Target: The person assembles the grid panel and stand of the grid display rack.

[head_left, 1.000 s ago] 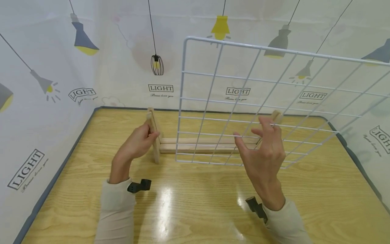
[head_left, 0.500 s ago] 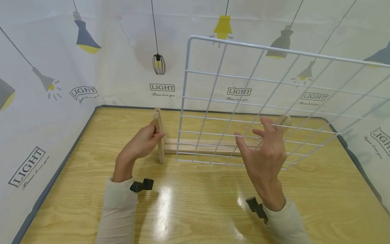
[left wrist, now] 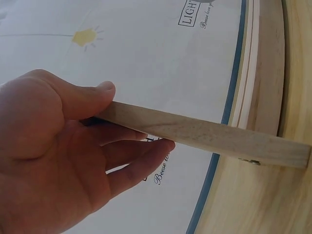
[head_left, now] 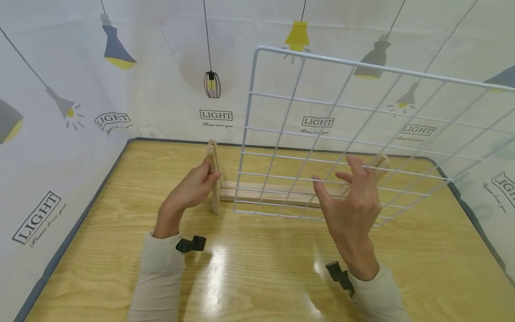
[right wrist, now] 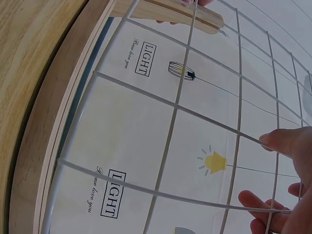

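My left hand (head_left: 192, 184) pinches the left upright (head_left: 216, 197) of a pale wooden stand between thumb and fingers. Seen in the left wrist view, this upright (left wrist: 195, 129) is a flat bar slanting down to the table. A long wooden rail (head_left: 230, 192) runs from it to a second upright (head_left: 383, 162) on the right. My right hand (head_left: 356, 208) grips a white wire grid panel (head_left: 250, 91), holding it tilted up in front of the stand. In the right wrist view, thumb and fingers (right wrist: 278, 139) hook around the panel's wires; its right end leaves the head view.
The stand is on a wood-grain table (head_left: 257, 268). A white cloth wall (head_left: 169, 89) printed with lamps rises behind and at both sides, with a dark blue strip along the table's edge. A small black mount (head_left: 192, 244) sits on each sleeve.
My left hand and the wooden stand have shifted a little to the right. The grid panel's top left corner has swung slightly right, while the right hand has barely moved.
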`<control>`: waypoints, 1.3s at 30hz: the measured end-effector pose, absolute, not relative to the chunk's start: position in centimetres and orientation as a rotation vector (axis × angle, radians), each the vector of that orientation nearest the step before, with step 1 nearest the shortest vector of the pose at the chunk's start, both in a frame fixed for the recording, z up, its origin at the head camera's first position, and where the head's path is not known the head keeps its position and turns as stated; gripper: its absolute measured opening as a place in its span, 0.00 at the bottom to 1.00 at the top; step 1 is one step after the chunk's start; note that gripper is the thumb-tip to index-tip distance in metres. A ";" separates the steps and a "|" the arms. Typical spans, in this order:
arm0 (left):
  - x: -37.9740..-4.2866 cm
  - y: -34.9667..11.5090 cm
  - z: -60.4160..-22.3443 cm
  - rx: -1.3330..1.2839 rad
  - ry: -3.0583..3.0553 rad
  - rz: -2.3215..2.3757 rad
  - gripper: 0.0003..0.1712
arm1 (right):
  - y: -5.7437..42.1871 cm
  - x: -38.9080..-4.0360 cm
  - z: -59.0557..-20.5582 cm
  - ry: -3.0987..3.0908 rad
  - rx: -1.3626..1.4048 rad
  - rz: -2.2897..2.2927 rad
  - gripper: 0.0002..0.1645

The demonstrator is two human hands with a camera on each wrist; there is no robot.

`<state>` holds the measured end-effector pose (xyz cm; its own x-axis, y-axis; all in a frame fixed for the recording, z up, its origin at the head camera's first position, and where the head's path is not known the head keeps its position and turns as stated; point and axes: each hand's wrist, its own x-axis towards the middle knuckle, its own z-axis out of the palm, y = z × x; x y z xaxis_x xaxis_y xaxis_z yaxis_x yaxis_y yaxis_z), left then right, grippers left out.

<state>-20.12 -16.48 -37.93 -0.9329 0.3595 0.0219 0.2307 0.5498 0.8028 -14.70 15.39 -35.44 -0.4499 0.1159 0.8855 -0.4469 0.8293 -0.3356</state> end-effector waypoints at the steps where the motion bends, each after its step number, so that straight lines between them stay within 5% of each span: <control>1: -20.1 -16.5 -37.9 0.506 2.631 1.332 0.17 | 15.4 -14.7 -35.4 -1.937 0.246 0.657 0.37; 6: -20.0 -16.7 -37.7 0.506 2.586 1.348 0.30 | 15.3 -14.7 -35.2 -1.929 0.247 0.657 0.37; 15: -19.8 -16.9 -36.8 0.518 2.644 1.275 0.20 | 15.1 -15.0 -34.7 -1.910 0.256 0.668 0.37; 33: -19.2 -17.1 -36.7 0.550 2.575 1.259 0.17 | 14.6 -14.6 -34.4 -1.886 0.248 0.657 0.38; 39: -19.2 -17.1 -37.1 0.531 2.540 1.275 0.24 | 14.0 -15.1 -33.2 -1.841 0.256 0.672 0.38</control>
<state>-19.24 -17.08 -37.06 -0.9025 0.4268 -0.0578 0.2086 0.5505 0.8083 -15.10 13.96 -33.24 -0.3708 0.1443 0.9174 -0.4805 0.8155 -0.3225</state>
